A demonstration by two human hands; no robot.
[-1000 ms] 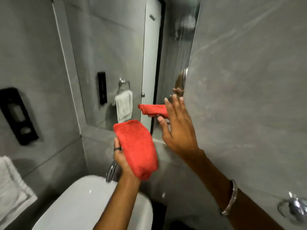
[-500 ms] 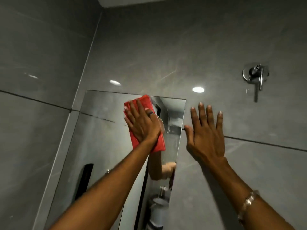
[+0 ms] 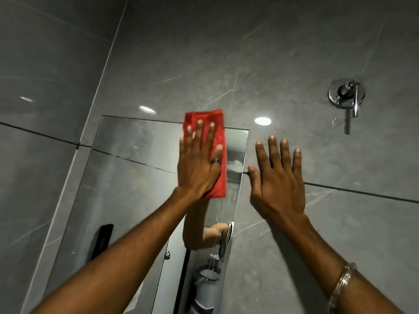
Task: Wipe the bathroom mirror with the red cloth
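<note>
I'm pressing the red cloth (image 3: 215, 155) flat-palmed with my left hand (image 3: 199, 164) at the mirror (image 3: 136, 177)'s twelve o'clock edge; my right hand (image 3: 276, 177), fingers spread and gripping nothing, is bracing on the tiled wall (image 3: 294, 53) (for balance, probably).

Left hand (image 3: 197, 165) flat on red cloth (image 3: 219, 141) — at the mirror (image 3: 136, 177) top edge.

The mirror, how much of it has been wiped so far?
Done: the red cloth is already up on the mirror. In hand: the left hand presses it flat at the top edge, near the right corner, while the right hand rests open on the wall tile. Left: apparently most of the glass below and to the left; whether it is clean cannot be told.
</note>
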